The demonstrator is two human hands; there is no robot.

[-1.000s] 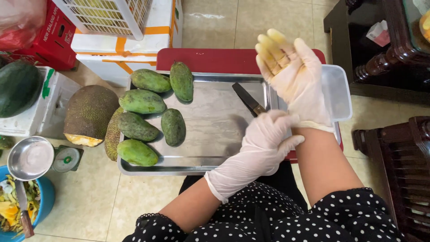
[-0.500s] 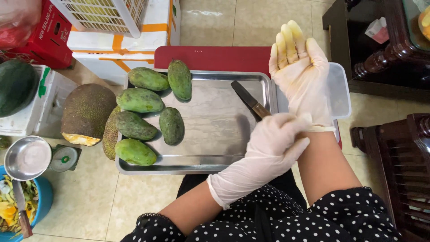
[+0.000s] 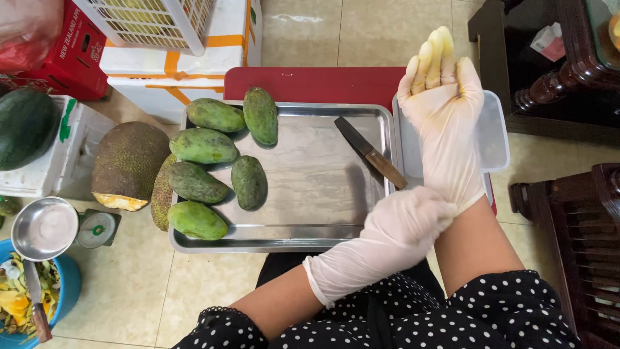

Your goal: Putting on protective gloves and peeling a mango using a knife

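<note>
Tiled floor (image 3: 310,32), beige, with a red low table (image 3: 310,84) on it carrying a steel tray (image 3: 310,187). Jackfruit (image 3: 126,165), one cut piece, sits left of the tray; one dark watermelon (image 3: 26,126) rests on a white box further left. Six green mangoes (image 3: 203,145) lie clustered on the tray's left half. Right hand (image 3: 445,116) raised palm up over a clear plastic container (image 3: 494,139), fingers straight and together, holding nothing, wearing a thin white glove with yellow-stained fingertips. Left hand (image 3: 403,229), also gloved, fingers curled, pinching the right glove's cuff at the wrist. One knife (image 3: 369,154), dark blade, wooden handle, lies diagonal on the tray's right side, just beside the hands, not touched.
</note>
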